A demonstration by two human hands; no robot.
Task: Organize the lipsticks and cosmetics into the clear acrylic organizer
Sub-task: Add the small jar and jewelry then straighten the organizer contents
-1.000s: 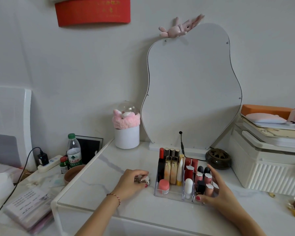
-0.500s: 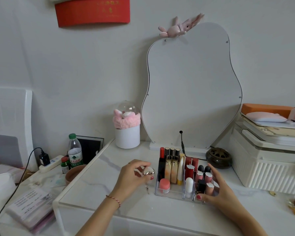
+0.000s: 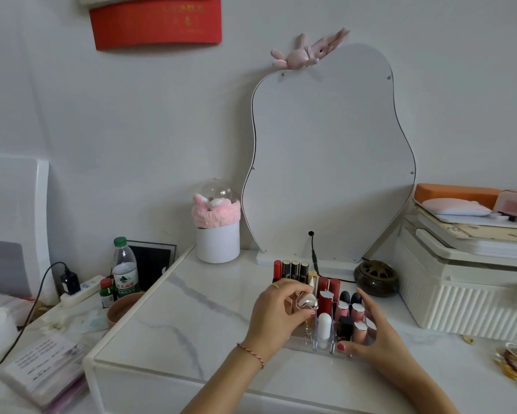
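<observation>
A clear acrylic organizer (image 3: 323,348) stands on the white marble table (image 3: 191,318), holding several upright lipsticks (image 3: 326,297) and a white tube (image 3: 324,324). My left hand (image 3: 276,315) pinches a shiny rose-gold heart-shaped cosmetic (image 3: 306,301) with a small chain hanging from it, above the organizer's front left compartment. My right hand (image 3: 373,333) holds the organizer's front right corner, thumb on its front wall and fingers curled along its right side. The front left compartment is hidden behind my left hand.
A pear-shaped mirror (image 3: 329,156) leans on the wall behind the organizer, its cable (image 3: 312,249) plugged in. A white cup with pink cloth (image 3: 218,234) stands left of it, a dark round burner (image 3: 376,277) right. White ribbed box (image 3: 466,291) with stacked items at right; bottle (image 3: 125,270) at left.
My left hand lifted the heart-shaped cosmetic off the table and carried it right, over the organizer's front left part. My right hand stayed on the organizer.
</observation>
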